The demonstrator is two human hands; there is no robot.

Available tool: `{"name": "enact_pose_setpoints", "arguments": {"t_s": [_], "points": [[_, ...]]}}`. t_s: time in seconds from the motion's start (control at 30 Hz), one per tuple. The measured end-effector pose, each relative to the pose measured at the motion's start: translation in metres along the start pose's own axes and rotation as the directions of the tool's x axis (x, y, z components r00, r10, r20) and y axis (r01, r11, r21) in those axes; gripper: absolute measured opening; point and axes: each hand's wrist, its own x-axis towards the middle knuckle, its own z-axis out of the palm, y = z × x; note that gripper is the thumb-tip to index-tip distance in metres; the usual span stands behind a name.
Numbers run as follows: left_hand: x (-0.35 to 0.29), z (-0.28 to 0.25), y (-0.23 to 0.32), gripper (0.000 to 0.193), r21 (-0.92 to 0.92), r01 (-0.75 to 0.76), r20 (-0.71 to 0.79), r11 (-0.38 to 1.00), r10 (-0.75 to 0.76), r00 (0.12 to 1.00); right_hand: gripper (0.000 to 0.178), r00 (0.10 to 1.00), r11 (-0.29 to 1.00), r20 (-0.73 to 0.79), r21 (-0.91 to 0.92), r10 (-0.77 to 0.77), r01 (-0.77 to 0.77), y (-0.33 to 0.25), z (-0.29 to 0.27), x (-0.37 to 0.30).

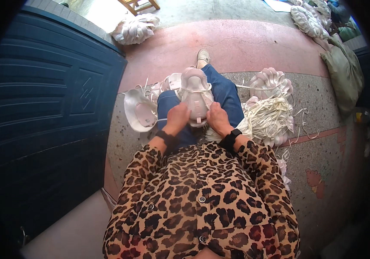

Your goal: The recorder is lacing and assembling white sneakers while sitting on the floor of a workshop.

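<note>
A pale pink and white shoe upper (196, 93) rests on my lap between my knees, its pull tab toward me and a white lace across it. My left hand (179, 116) grips its left edge with curled fingers. My right hand (217, 117) closes on the opposite edge; the fingertips of both hands are partly hidden. On the right, beside my thigh, a heap of cream shoelaces (266, 118) lies over more uppers. Several nested uppers (271, 82) fan out just beyond it. A single white and pink upper (139, 111) sits left of my left knee.
A dark blue panelled door (51, 82) stands close on my left. White bundles (136, 28) lie beyond it, near a wooden stool (139, 6). At the far right are another white bundle (309, 21) and a full olive sack (343, 73). Loose laces trail over the speckled floor (310, 95).
</note>
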Motion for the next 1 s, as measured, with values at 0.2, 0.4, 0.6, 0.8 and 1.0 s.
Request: {"name": "enact_pose_setpoints", "arguments": {"t_s": [0.2, 0.4, 0.6, 0.8, 1.0], "points": [[0.003, -0.008, -0.001, 0.023, -0.115, -0.022, 0.048, 0.993, 0.028, 0.998, 0.022, 0.979, 0.997, 0.204, -0.07, 0.025, -0.011, -0.004, -0.03, 0.007], [0.044, -0.032, -0.033, 0.017, 0.045, -0.1, -0.161, 0.994, 0.106, 0.981, 0.024, 0.956, 0.955, -0.049, -0.075, -0.29, 0.286, -0.006, -0.054, 0.062], [0.085, -0.031, -0.016, 0.019, 0.194, -0.281, 0.025, 0.94, 0.281, 0.959, 0.02, 0.92, 0.877, 0.1, -0.279, -0.379, 0.392, -0.009, -0.032, 0.093], [0.094, -0.029, -0.015, 0.017, 0.145, -0.37, 0.118, 0.918, 0.355, 0.927, 0.013, 0.925, 0.917, -0.034, -0.148, -0.378, 0.37, 0.001, -0.051, 0.102], [0.098, -0.034, -0.016, 0.013, -0.448, -0.037, 0.165, 0.893, 0.123, 0.979, 0.031, 0.976, 0.842, 0.193, 0.539, -0.101, -0.02, 0.016, -0.07, 0.1]]}}
